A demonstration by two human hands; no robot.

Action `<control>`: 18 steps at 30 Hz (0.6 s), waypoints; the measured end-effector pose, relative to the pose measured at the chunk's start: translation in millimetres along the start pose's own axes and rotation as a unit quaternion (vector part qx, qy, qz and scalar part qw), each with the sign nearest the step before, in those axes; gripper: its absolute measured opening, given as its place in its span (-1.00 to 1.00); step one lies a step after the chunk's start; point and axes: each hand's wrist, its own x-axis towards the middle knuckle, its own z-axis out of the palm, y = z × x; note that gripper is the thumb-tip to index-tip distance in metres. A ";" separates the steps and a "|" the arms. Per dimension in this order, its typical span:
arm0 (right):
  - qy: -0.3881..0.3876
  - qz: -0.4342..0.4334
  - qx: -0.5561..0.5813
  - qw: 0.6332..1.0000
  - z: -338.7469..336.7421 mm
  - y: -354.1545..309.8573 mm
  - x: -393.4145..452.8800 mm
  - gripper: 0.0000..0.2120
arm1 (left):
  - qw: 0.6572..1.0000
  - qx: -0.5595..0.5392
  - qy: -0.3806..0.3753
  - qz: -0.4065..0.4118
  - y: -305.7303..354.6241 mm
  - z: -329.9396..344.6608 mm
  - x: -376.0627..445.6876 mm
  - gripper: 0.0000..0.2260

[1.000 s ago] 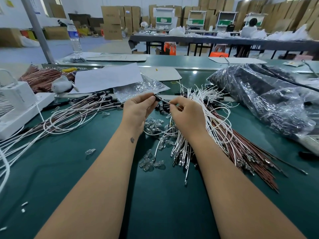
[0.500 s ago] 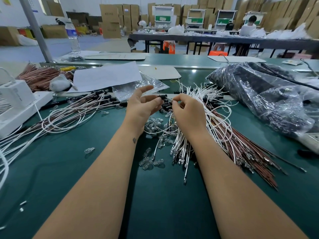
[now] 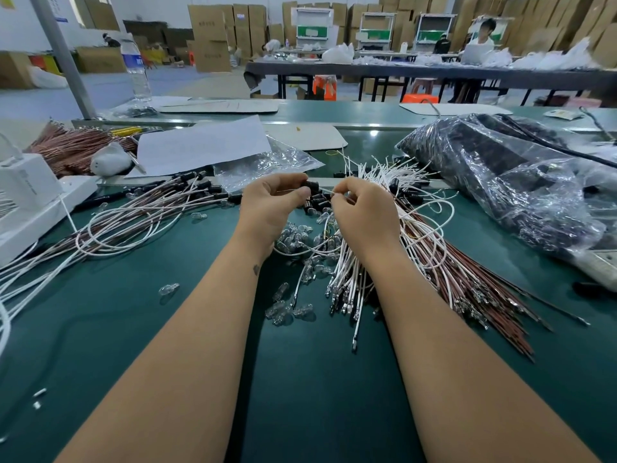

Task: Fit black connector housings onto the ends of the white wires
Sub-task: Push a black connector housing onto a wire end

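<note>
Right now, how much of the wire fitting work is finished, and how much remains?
Done: a batch of wires with black housings already fitted lies on the left of the green table.

In hand: the left hand pinches a black housing, while the right hand feeds a white wire towards it.

Left: a large bundle of bare-ended white wires and loose black housings. Much remains.
</note>
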 end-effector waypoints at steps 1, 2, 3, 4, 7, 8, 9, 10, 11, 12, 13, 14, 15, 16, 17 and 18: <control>0.002 -0.001 0.008 1.000 -0.1 0.4 -0.1 -0.86 | 1.000 -0.007 -0.004 -0.002 0.1 -0.1 -0.3 -0.82; 0.004 -0.004 0.017 1.000 -0.2 0.5 -0.2 -0.87 | 1.000 -0.017 -0.009 -0.005 0.4 -0.4 -0.6 -0.84; 0.006 -0.006 0.023 1.000 -0.3 0.3 -0.7 -0.87 | 0.999 -0.027 -0.016 -0.010 0.6 -0.8 -0.8 -0.84; 0.008 -0.006 0.026 1.000 -0.3 0.3 -0.9 -0.87 | 0.999 -0.036 -0.022 -0.017 0.8 -1.3 -0.8 -0.85; 0.013 -0.001 0.024 1.000 -0.8 0.6 0.0 -0.87 | 0.996 -0.069 -0.037 -0.034 1.8 -3.7 0.7 -0.83; 0.014 0.000 0.028 1.000 -1.0 0.7 0.4 -0.87 | 0.996 -0.076 -0.039 -0.038 1.9 -4.4 1.6 -0.83; 0.012 -0.001 0.035 0.999 -1.2 0.6 0.4 -0.87 | 0.995 -0.079 -0.041 -0.042 1.8 -5.2 2.2 -0.82; 0.007 -0.005 0.040 0.999 -1.2 0.4 0.2 -0.87 | 0.995 -0.080 -0.042 -0.045 1.7 -6.0 2.5 -0.82; 0.002 -0.010 0.038 0.999 -0.9 0.2 -0.1 -0.87 | 0.995 -0.080 -0.042 -0.047 1.2 -6.4 2.7 -0.81; 0.000 -0.014 0.029 0.999 -0.4 0.2 -0.5 -0.87 | 0.995 -0.079 -0.042 -0.048 1.0 -6.7 2.8 -0.82; 0.000 -0.014 0.016 1.000 -0.1 0.3 -0.7 -0.87 | 0.995 -0.078 -0.041 -0.047 0.7 -6.6 2.6 -0.82; 0.001 -0.013 0.004 1.000 0.1 0.7 -0.5 -0.87 | 0.995 -0.076 -0.040 -0.044 0.6 -6.0 2.3 -0.83; 0.002 -0.013 -0.003 1.000 0.0 1.0 -0.2 -0.87 | 0.995 -0.077 -0.039 -0.041 0.7 -5.4 2.1 -0.83; 0.002 -0.015 -0.003 1.000 0.2 1.1 -0.1 -0.87 | 0.995 -0.079 -0.037 -0.040 0.8 -4.7 1.7 -0.84; 0.002 -0.019 0.001 1.000 0.3 1.1 0.0 -0.87 | 0.995 -0.079 -0.036 -0.039 1.2 -4.3 1.6 -0.84; 0.002 -0.023 0.005 1.000 0.9 1.0 -0.1 -0.87 | 0.996 -0.076 -0.036 -0.040 1.3 -4.1 1.6 -0.85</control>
